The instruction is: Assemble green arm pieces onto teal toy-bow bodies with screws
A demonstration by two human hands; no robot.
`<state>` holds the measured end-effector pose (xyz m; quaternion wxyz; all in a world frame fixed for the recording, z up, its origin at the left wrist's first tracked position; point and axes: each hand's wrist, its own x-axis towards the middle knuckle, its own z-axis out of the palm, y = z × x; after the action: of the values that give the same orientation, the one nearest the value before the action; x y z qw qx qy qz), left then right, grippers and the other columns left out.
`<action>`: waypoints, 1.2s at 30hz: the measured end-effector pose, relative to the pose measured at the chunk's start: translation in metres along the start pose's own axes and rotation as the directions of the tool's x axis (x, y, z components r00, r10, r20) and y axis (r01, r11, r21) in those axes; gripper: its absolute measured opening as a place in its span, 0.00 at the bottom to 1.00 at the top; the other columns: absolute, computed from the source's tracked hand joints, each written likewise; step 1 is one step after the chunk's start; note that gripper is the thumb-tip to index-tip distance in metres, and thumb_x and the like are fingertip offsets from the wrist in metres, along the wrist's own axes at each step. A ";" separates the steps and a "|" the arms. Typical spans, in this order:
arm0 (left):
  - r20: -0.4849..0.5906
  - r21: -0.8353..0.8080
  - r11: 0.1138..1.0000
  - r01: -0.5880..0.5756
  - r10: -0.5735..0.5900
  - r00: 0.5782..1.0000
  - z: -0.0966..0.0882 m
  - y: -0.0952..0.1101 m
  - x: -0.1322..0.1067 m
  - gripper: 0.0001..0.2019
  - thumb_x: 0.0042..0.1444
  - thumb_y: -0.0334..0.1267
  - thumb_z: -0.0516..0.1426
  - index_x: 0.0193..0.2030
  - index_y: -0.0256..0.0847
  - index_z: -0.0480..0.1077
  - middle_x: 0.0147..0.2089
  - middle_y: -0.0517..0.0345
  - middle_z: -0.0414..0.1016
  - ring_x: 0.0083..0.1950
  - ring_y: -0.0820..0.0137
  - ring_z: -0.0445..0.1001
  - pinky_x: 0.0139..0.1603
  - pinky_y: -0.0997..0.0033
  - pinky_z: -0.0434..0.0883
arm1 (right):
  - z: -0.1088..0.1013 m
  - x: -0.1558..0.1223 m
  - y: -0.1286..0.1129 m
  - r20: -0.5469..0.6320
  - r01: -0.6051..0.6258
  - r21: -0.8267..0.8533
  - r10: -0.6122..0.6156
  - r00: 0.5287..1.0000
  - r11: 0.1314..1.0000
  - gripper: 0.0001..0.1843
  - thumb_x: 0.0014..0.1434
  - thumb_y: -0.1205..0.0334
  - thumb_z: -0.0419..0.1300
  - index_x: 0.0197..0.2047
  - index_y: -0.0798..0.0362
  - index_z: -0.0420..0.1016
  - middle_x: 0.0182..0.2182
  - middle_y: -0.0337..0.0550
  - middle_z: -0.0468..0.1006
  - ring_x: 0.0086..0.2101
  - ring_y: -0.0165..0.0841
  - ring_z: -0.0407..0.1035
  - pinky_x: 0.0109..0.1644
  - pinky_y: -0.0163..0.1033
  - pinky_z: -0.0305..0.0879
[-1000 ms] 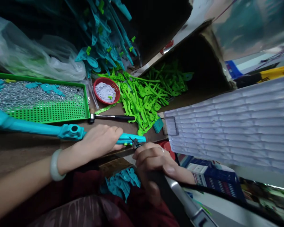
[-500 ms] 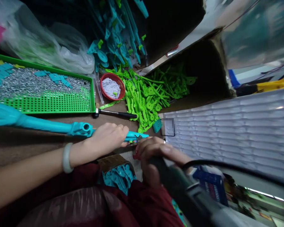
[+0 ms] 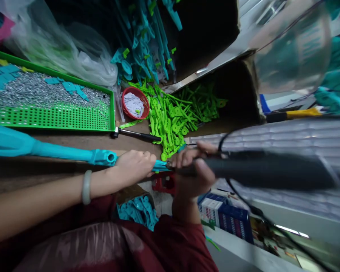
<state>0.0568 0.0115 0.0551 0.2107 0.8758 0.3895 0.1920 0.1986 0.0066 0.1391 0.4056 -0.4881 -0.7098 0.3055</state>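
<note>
My left hand (image 3: pixel 134 166) is closed over a long teal plastic handle piece (image 3: pixel 56 151) that lies across the brown worktop, gripping it near its right end. My right hand (image 3: pixel 191 172) is wrapped round a dark corded power screwdriver (image 3: pixel 266 170), held level with its tip against the end of the teal piece beside my left fingers. A pale bangle (image 3: pixel 86 187) sits on my left wrist.
A green perforated tray (image 3: pixel 59 119) of small metal screws and teal bits lies at the left. A small hammer (image 3: pixel 134 134), a red basket (image 3: pixel 134 104) and a heap of green plastic parts (image 3: pixel 172 117) lie behind. Teal parts (image 3: pixel 138 211) fill a box below.
My right hand has swung the screwdriver from pointing down by my lap up to level, its tip now at the teal piece's end. My left hand kept its grip.
</note>
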 end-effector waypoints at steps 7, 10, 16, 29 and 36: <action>0.015 0.069 0.996 -0.055 0.054 0.998 -0.004 0.004 -0.001 0.14 0.60 0.43 0.63 0.44 0.34 0.69 0.39 0.46 0.77 0.37 0.56 0.80 0.29 0.65 0.71 | -0.004 0.030 0.003 -0.074 -0.196 0.318 0.231 0.970 0.927 0.11 0.55 0.54 0.54 0.41 0.46 0.68 0.18 0.29 0.52 0.16 0.27 0.49 0.17 0.32 0.52; -0.018 0.062 0.998 -0.028 0.029 0.999 -0.009 0.003 0.003 0.16 0.61 0.49 0.61 0.41 0.36 0.68 0.35 0.50 0.77 0.34 0.55 0.80 0.25 0.64 0.69 | -0.005 0.011 0.003 -0.139 0.244 0.276 -0.213 0.967 0.930 0.18 0.56 0.52 0.56 0.50 0.44 0.70 0.16 0.29 0.56 0.15 0.28 0.53 0.15 0.33 0.55; -0.011 0.113 0.990 -0.089 0.091 0.996 -0.007 0.003 0.002 0.17 0.62 0.49 0.61 0.43 0.35 0.68 0.38 0.49 0.76 0.34 0.55 0.79 0.26 0.61 0.72 | -0.020 -0.004 -0.023 -0.258 0.300 0.244 -0.236 0.937 0.922 0.18 0.54 0.57 0.58 0.48 0.47 0.75 0.16 0.30 0.56 0.14 0.27 0.49 0.13 0.32 0.51; -0.270 -0.180 0.951 -0.251 0.198 0.942 -0.001 -0.005 -0.005 0.10 0.69 0.42 0.52 0.48 0.39 0.69 0.49 0.51 0.78 0.46 0.61 0.79 0.42 0.62 0.76 | -0.019 0.101 0.041 -0.181 -0.040 -0.018 0.036 0.983 0.999 0.22 0.53 0.44 0.65 0.44 0.49 0.68 0.21 0.29 0.65 0.19 0.27 0.62 0.24 0.35 0.63; -0.435 -0.200 0.934 -0.296 0.186 0.881 0.007 0.000 -0.008 0.07 0.67 0.37 0.56 0.47 0.37 0.70 0.48 0.52 0.80 0.49 0.62 0.79 0.47 0.62 0.74 | 0.008 0.126 0.073 0.117 -0.017 0.001 0.017 0.993 1.000 0.27 0.53 0.38 0.64 0.43 0.52 0.70 0.32 0.37 0.75 0.34 0.31 0.71 0.44 0.42 0.73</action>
<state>0.0553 0.0037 0.0482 0.2122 0.8225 0.2833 0.4451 0.2000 0.1496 0.1097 0.3614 -0.4749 -0.7279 0.3376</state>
